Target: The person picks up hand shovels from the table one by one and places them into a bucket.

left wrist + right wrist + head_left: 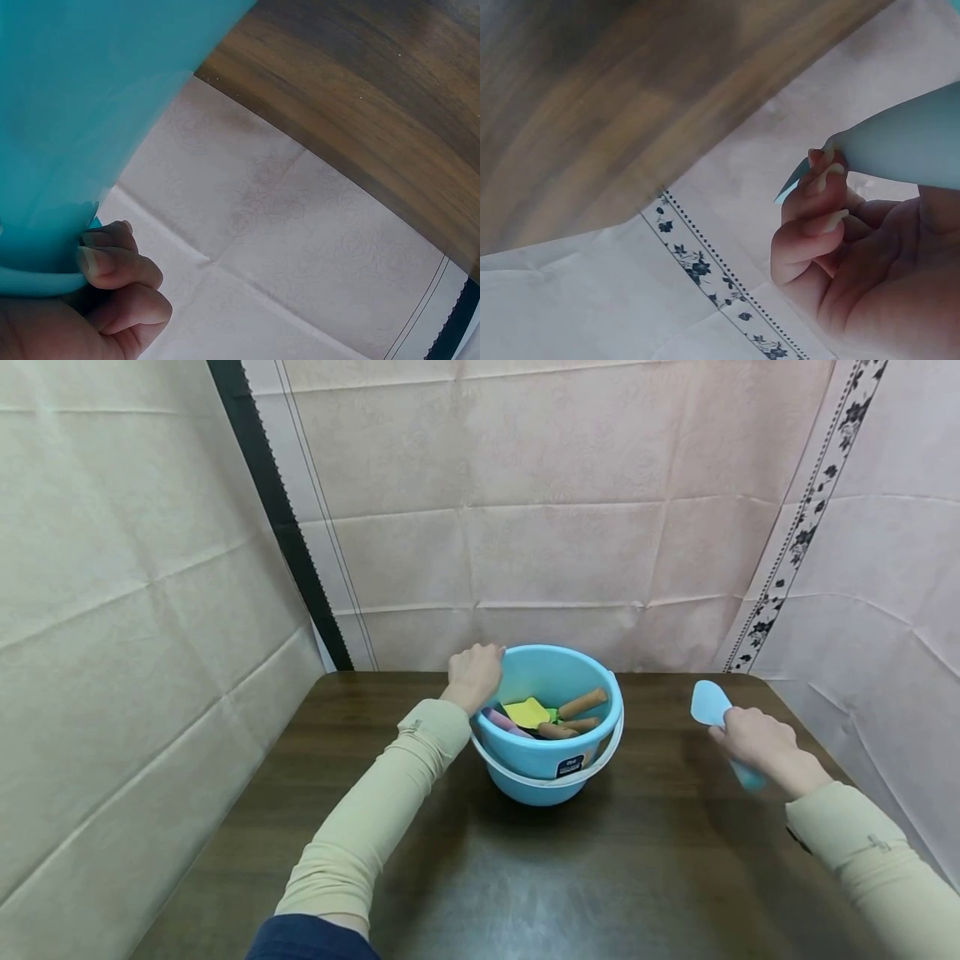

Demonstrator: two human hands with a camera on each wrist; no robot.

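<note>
A light blue bucket (525, 764) is near the back middle of the table, its pale handle hanging down across the front. At the left of the rim, my left hand (476, 677) grips it; the left wrist view shows curled fingers (124, 274) at the rim. Inside the bucket lie a yellow flat-bladed piece (528, 713), a purple piece (504, 720) and several brown handles (583, 702). Off to the right, my right hand (757, 742) holds a light blue plastic shovel (708, 702) by its middle, above the table. Its wide part (904, 139) shows in the right wrist view.
The dark wooden table (540, 885) has its back edge just behind the bucket. Pale cloth (562, 560) hangs behind it and on both sides. A floral border strip (787, 560) runs down at the back right, and a dark strip (288, 535) at the back left.
</note>
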